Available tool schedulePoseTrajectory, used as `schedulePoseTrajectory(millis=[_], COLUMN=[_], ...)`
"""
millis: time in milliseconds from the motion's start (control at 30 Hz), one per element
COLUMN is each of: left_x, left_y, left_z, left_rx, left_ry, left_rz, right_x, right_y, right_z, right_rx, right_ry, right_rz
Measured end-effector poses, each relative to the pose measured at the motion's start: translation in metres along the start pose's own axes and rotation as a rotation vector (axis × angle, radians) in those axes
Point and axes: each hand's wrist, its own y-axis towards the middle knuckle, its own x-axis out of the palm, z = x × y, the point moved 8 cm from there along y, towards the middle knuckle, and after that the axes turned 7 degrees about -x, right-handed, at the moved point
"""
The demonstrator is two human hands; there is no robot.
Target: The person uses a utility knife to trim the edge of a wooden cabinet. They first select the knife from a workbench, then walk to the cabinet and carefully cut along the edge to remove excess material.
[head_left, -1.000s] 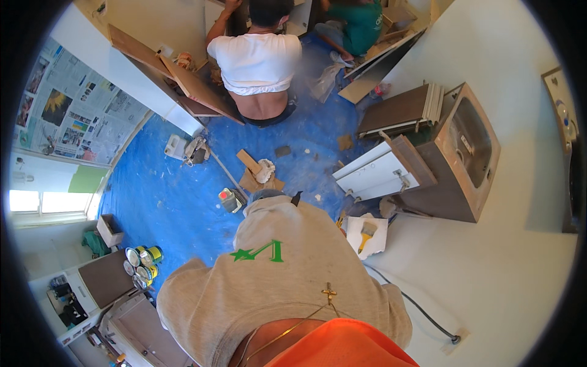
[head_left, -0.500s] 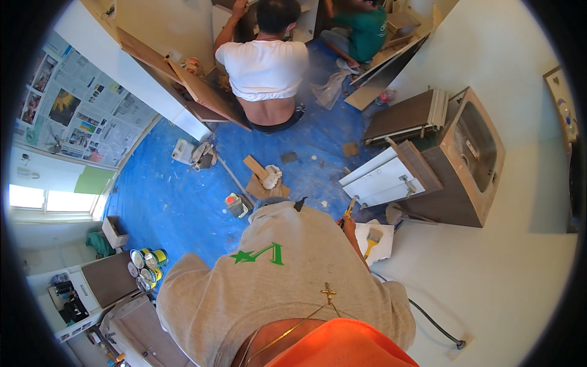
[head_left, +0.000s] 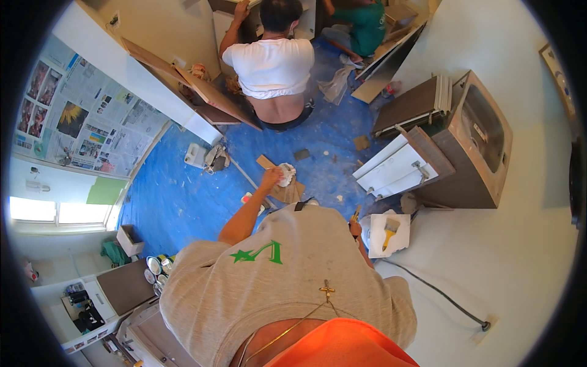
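My left hand [head_left: 273,179] reaches down to a crumpled white clump [head_left: 287,174], perhaps cloth or paper, lying on brown cardboard [head_left: 292,191]. Its fingertips are at the clump's edge, too small to show whether they grip it. A small wooden board [head_left: 265,162] lies beside the clump. On the right, my right hand [head_left: 356,229] is closed around a slim yellow-and-black hand tool [head_left: 355,215], its kind unclear. Close to that hand, a paintbrush [head_left: 390,233] with a yellow handle rests on a white sheet [head_left: 400,243]. A jug with a red cap [head_left: 246,198] is partly hidden by my left arm.
A person in a white shirt [head_left: 275,67] crouches ahead; another in green [head_left: 367,33] sits beyond. Leaning boards [head_left: 214,98] stand left, a sink cabinet [head_left: 468,165] right. Blue sheeting [head_left: 183,189] covers the floor. Paint cans [head_left: 154,266] stand lower left; a cable [head_left: 434,290] runs right.
My left arm has come into view and stretched forward to the white clump. My right hand still holds the yellow tool. The whole view has shifted slightly.
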Motion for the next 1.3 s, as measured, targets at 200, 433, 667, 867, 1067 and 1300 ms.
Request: schedulePoseTrajectory(millis=[200, 433, 667, 867, 1067, 1300], left_x=[0.106, 0.081, 0.030, 0.029, 0.110, 0.223], left_y=[-0.062, -0.109, -0.111, -0.092, -0.074, -0.062], left_z=[-0.034, -0.102, -0.151, -0.157, -0.118, -0.084], left_rx=[0.116, 0.188, 0.117, 0.014, 0.043, 0.001], left_ry=[0.432, 0.648, 0.518, 0.487, 0.529, 0.419], left_rz=[-0.510, -0.597, -0.334, -0.151, -0.182, -0.248], right_x=[0.002, -0.005, -0.031, -0.046, -0.075, -0.117], right_y=[-0.036, -0.069, -0.076, -0.006, 0.084, 0.144], right_z=[0.012, 0.045, 0.067, 0.031, -0.034, -0.048], right_rx=[0.163, 0.029, 0.111, 0.128, 0.021, 0.057], right_ry=[0.087, 0.035, 0.038, 0.216, 0.286, 0.119], right_rz=[0.124, 0.030, 0.051, 0.063, 0.040, -0.085])
